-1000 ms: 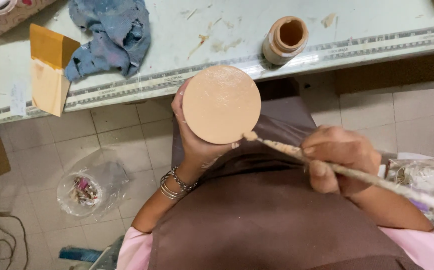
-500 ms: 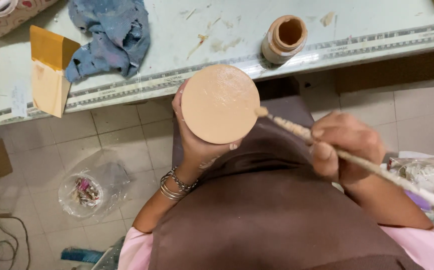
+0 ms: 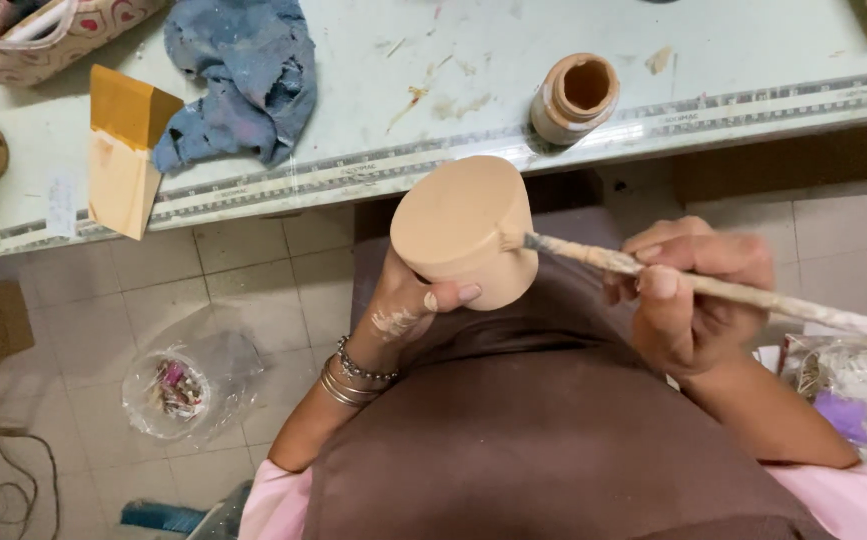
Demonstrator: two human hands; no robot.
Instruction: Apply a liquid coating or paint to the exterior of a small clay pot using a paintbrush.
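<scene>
Left hand, as I see it from the head view: wrist bent up, fingers curled round a tan clay pot held base toward the camera, above the lap and just below the table's edge (bangles on the wrist). Right hand: fingers closed round a long paint-crusted brush, forearm coming in from the right, bristle tip touching the pot's side. On the table: small clay jar, blue rag, yellow-topped block.
</scene>
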